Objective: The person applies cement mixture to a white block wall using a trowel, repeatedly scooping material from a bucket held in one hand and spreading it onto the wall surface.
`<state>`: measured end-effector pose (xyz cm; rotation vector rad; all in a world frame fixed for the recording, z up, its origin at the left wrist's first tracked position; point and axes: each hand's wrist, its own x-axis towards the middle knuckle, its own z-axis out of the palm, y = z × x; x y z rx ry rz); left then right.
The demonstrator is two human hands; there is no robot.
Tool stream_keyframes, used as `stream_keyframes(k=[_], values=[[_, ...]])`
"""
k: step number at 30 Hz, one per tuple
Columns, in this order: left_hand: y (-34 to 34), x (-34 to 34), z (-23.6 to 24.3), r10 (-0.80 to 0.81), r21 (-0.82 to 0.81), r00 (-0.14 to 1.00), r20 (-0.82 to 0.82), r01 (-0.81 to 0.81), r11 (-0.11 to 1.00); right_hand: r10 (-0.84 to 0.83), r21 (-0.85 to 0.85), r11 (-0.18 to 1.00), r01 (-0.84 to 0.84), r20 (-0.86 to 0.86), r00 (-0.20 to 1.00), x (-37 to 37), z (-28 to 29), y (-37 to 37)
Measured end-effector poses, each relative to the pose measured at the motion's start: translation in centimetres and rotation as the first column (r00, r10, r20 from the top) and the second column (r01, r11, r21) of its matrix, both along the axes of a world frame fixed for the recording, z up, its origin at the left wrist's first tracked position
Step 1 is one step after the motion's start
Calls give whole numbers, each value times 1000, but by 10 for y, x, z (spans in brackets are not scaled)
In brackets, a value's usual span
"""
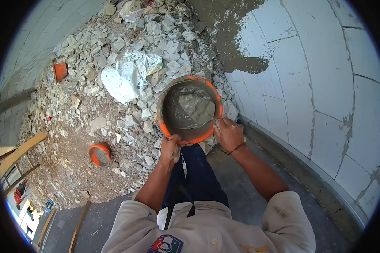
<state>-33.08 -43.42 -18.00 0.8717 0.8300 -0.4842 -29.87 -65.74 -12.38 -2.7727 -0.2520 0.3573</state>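
An orange bucket [218, 95], its rim smeared with grey, is in front of my body. Wet grey mortar [193, 103] lies inside, heaped in the middle. My left hand [170, 149] is closed on the near rim of the bucket, at its left. At the bucket's right side, my right hand [229, 135] is closed around a trowel [208, 111]. The trowel's blade is in the bucket, coated with mortar and resting against the heap. Its handle is mostly hidden by my fingers.
Broken rubble [126, 122] covers the left, with a white plastic sheet [126, 78] on it. Two more orange buckets [99, 154] sit there. A pale block wall [291, 80], partly coated with grey mortar [236, 42], rises at right. Wooden planks [21, 154] lie far left, with people beyond.
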Motion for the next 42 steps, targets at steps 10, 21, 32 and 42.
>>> stream_keyframes(k=[10, 21, 32, 42], values=[[106, -10, -11, 17, 78, 1000, 21, -18, 997, 127, 662, 749, 11, -160, 979, 49, -4, 83], [145, 2, -17, 5, 214, 1000, -15, -2, 977, -645, 692, 221, 687, -424, 635, 172, -54, -187], [59, 19, -19, -135, 113, 988, 69, 127, 985, 49, -263, 944, -201, -490, 870, 72, 12, 35], [36, 42, 3, 68, -34, 997, 37, -66, 997, -60, 46, 997, 60, -2, 998, 45, -25, 48]])
